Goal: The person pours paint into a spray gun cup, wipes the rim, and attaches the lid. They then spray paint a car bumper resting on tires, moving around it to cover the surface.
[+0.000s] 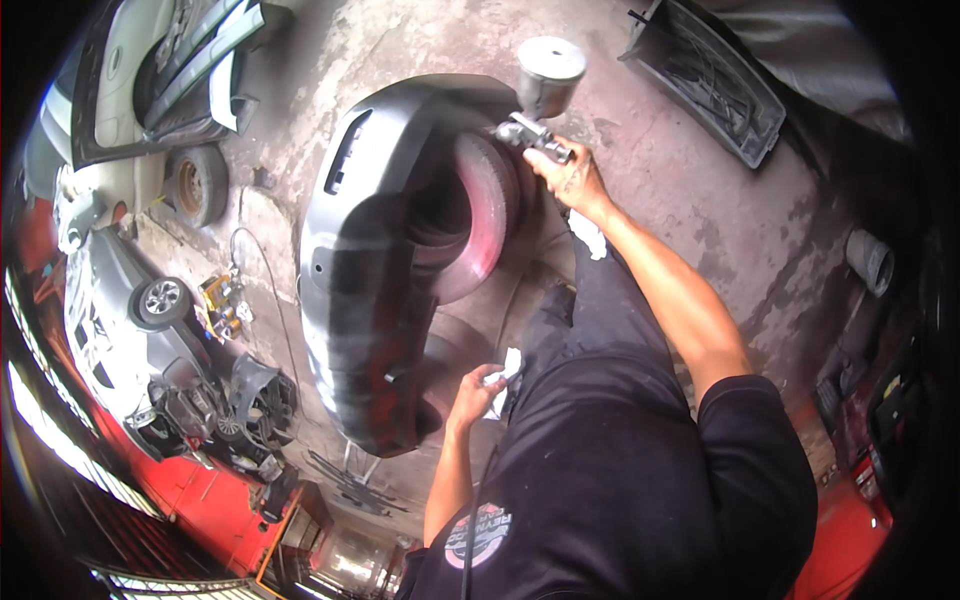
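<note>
My right hand (572,178) is wrapped round the handle of a spray gun (530,135), with a round white-lidded cup (552,75) on top. Its nozzle is close to the far end of a car bumper (350,220), which is silver-grey on the outside and dark along its lower part. The bumper rests against tires (490,215) dusted with reddish paint. Near my thigh my left hand (477,392) has its fingers closed on a white cloth (507,378). Another white cloth (588,235) hangs by my right leg. The trigger is hidden by my fingers.
A dark bin (710,85) of scraps lies far right. Far left are a car door panel (118,75) and a loose wheel (197,186). A grey car (140,310) with its front stripped stands left. A hose (272,285) runs over the stained concrete floor.
</note>
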